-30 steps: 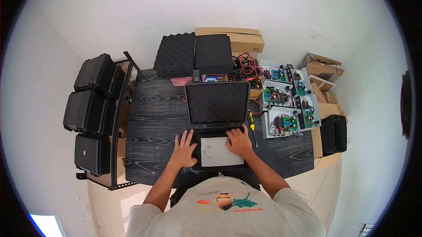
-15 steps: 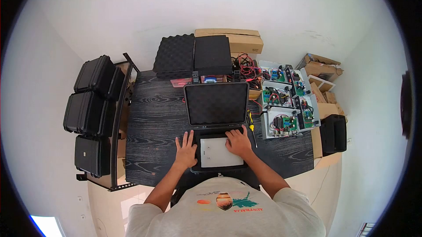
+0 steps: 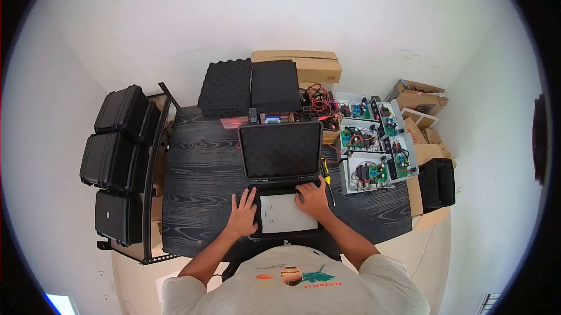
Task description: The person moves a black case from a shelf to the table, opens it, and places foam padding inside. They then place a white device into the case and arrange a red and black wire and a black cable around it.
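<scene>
An open black hard case (image 3: pixel 281 150) lies on the table in front of me, its foam-lined lid tilted up at the far side. A flat light-grey panel (image 3: pixel 286 214) sits in the black foam of the case's base, with small screws or holes at its left. My left hand (image 3: pixel 242 216) rests along the left rim of the case, fingers spread, holding nothing. Over the panel's upper right corner lies my right hand (image 3: pixel 312 200), its fingers bent on the panel and one finger stretched toward the case's far edge. Its fingertips touch the panel or the foam beside it.
A yellow-handled screwdriver (image 3: pixel 326 173) lies right of the case. Several grey housings with circuit boards (image 3: pixel 368 172) stand farther right, beside a box of red and black wires (image 3: pixel 318 102). Foam sheets (image 3: pixel 273 86) are stacked behind. Black cases (image 3: pixel 117 160) fill a left rack.
The whole scene sits lower and slightly left in view, as the camera has tilted. Both hands stay in nearly the same places on the case and panel.
</scene>
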A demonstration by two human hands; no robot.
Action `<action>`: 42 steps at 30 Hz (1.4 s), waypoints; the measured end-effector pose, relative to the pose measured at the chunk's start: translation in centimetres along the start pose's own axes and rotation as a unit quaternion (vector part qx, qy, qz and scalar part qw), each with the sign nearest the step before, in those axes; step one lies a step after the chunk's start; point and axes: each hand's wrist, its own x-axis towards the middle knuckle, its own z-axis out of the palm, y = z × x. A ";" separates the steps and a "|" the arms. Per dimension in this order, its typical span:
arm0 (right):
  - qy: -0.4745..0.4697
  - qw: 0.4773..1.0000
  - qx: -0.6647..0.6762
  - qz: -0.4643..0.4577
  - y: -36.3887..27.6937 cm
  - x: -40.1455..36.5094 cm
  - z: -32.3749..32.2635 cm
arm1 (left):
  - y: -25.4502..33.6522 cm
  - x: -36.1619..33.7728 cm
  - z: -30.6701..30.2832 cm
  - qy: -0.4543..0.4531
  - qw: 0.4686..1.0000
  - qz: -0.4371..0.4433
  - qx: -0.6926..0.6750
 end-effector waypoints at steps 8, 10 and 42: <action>0.266 0.951 0.126 0.096 6.3 8.4 -5.4 | -0.4 0.3 1.6 0.211 0.954 -0.030 -0.211; 0.286 0.942 0.126 0.120 9.3 12.9 -6.7 | -0.2 0.8 2.3 0.213 0.953 -0.004 -0.214; 0.382 0.800 0.458 0.055 9.2 18.4 -19.9 | 1.3 1.4 1.3 0.139 0.983 0.058 -0.106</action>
